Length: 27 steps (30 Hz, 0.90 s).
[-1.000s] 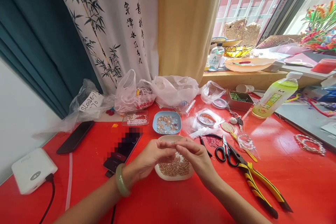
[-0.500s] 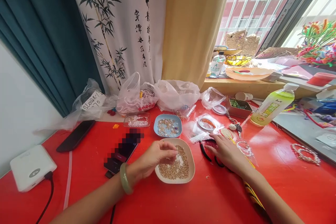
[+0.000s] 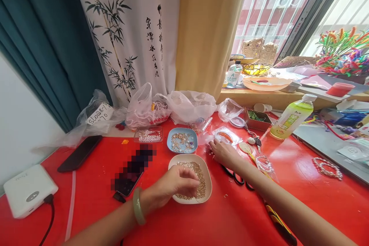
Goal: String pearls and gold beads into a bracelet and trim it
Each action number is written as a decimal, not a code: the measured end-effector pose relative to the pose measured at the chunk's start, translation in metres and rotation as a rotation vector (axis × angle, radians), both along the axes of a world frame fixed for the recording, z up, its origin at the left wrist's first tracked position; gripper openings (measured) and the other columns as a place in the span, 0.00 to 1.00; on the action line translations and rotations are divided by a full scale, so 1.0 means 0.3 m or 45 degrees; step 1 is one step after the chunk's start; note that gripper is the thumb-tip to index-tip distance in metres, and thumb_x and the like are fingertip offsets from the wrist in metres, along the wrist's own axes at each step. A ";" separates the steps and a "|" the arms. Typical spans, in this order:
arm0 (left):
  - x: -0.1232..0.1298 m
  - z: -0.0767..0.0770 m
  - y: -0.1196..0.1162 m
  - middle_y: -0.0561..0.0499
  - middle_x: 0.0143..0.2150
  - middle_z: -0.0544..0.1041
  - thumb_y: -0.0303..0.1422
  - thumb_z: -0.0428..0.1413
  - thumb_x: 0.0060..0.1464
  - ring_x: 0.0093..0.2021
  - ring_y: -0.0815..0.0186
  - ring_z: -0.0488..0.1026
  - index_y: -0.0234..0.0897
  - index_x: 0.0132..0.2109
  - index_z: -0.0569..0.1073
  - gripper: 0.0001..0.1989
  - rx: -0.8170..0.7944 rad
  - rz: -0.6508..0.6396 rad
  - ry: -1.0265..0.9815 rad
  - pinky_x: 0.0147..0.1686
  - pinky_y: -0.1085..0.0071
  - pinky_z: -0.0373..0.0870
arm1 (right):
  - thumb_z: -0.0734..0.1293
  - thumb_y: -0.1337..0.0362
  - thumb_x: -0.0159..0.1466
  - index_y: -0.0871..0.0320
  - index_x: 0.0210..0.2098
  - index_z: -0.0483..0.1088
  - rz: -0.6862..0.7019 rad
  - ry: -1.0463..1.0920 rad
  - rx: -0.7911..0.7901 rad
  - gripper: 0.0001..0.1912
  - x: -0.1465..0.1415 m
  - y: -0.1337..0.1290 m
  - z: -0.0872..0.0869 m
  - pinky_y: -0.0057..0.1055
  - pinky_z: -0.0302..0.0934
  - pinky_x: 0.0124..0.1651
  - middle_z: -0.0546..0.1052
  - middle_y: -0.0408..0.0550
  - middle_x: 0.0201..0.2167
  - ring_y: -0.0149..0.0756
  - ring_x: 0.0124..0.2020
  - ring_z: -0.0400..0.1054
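My left hand [image 3: 183, 180] is held over a cream dish [image 3: 209, 190] of small gold beads [image 3: 198, 171], thumb and fingers pinched together. What sits in that pinch is too small to make out. A green bangle [image 3: 138, 205] circles the left wrist. Beyond the dish's right rim, my right hand [image 3: 226, 153] reaches down with its fingertips drawn together at a small clear plastic bag [image 3: 205, 138]. Tiny dark pink bits show at those fingertips, but what they grip is unclear. Black-handled scissors [image 3: 238, 178] lie partly under the right forearm.
Behind the cream dish stand a blue dish [image 3: 170, 146] of mixed beads and a clear box [image 3: 148, 134] of pearly beads. Phones [image 3: 131, 182] and a white power bank [image 3: 30, 190] lie left. To the right are a green drink bottle [image 3: 292, 117], a pearl bracelet [image 3: 327, 168] and a yellow-black tool [image 3: 278, 221].
My right hand has moved left and a little forward, off the scissors to the small plastic bag. My left hand stays pinched over the dish, slightly lower. The view has shifted a little.
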<state>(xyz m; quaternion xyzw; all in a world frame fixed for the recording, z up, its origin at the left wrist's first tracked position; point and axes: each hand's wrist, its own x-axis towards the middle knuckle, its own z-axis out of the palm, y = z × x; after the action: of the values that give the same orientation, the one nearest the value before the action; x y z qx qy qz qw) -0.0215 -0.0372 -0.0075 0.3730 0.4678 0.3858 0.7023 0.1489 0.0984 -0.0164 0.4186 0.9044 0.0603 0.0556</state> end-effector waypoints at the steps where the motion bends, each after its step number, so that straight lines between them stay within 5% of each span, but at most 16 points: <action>1: 0.000 -0.001 -0.001 0.53 0.22 0.72 0.33 0.61 0.37 0.23 0.73 0.68 0.32 0.28 0.71 0.10 0.001 -0.009 0.001 0.29 0.74 0.64 | 0.56 0.75 0.57 0.66 0.42 0.66 0.015 -0.003 -0.019 0.15 -0.012 0.015 -0.002 0.33 0.59 0.36 0.70 0.61 0.40 0.45 0.39 0.66; 8: 0.006 0.002 -0.012 0.54 0.20 0.71 0.32 0.61 0.36 0.22 0.73 0.68 0.31 0.28 0.70 0.11 -0.032 -0.092 -0.014 0.29 0.74 0.64 | 0.64 0.69 0.56 0.65 0.43 0.64 -0.194 0.032 -0.081 0.15 -0.044 0.163 0.022 0.33 0.62 0.35 0.68 0.58 0.43 0.41 0.37 0.68; 15: 0.014 -0.004 -0.017 0.53 0.20 0.72 0.34 0.60 0.37 0.22 0.73 0.69 0.31 0.28 0.70 0.11 -0.023 -0.142 0.032 0.24 0.78 0.60 | 0.60 0.62 0.61 0.61 0.47 0.62 -0.482 0.214 -0.047 0.15 -0.107 0.239 0.011 0.39 0.62 0.41 0.67 0.51 0.45 0.37 0.41 0.65; 22: -0.003 0.013 -0.004 0.52 0.22 0.72 0.32 0.60 0.38 0.23 0.72 0.69 0.31 0.28 0.69 0.10 0.015 -0.016 0.006 0.29 0.75 0.64 | 0.68 0.62 0.53 0.62 0.38 0.69 -0.366 0.432 -0.129 0.15 -0.023 0.185 0.062 0.30 0.62 0.38 0.74 0.51 0.37 0.39 0.37 0.68; 26: -0.019 0.041 -0.002 0.53 0.21 0.70 0.31 0.58 0.40 0.22 0.72 0.68 0.31 0.28 0.68 0.08 0.048 0.019 -0.011 0.27 0.74 0.64 | 0.54 0.63 0.62 0.60 0.41 0.67 -0.399 0.700 0.049 0.15 0.042 0.042 0.118 0.31 0.60 0.40 0.74 0.51 0.38 0.36 0.38 0.68; 27: -0.022 0.047 -0.002 0.53 0.21 0.70 0.31 0.57 0.40 0.22 0.72 0.68 0.31 0.28 0.68 0.08 0.052 0.021 0.001 0.26 0.74 0.63 | 0.54 0.62 0.61 0.60 0.38 0.68 -0.363 0.960 0.038 0.14 0.044 -0.006 0.120 0.30 0.60 0.38 0.75 0.50 0.35 0.34 0.34 0.69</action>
<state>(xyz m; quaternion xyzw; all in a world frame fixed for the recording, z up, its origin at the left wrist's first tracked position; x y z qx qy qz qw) -0.0281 -0.0378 0.0066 0.3835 0.4633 0.4008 0.6911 0.1621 0.0967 0.0196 0.5334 0.7934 -0.0926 -0.2783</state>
